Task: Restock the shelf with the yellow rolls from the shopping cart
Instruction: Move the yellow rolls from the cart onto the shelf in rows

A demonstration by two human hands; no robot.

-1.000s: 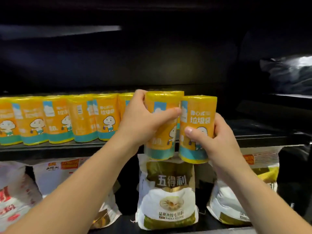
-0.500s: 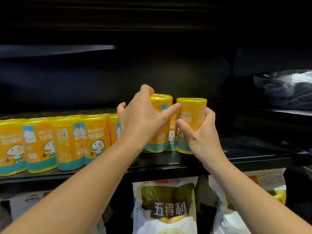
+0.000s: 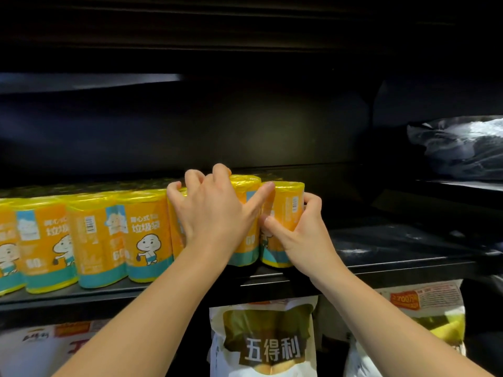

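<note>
The left hand (image 3: pixel 215 216) grasps one yellow roll (image 3: pixel 246 251) and the right hand (image 3: pixel 302 238) grasps a second roll (image 3: pixel 285 210) at its 3 o'clock. Both stand near the front lip of the shelf (image 3: pixel 394 268), so a careless release could tip them off.

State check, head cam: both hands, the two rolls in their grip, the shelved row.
left hand, grips left roll
right hand, grips right roll
left roll, upright on shelf
right roll, upright on shelf, beside left roll
shelved row, upright, left of both
</note>
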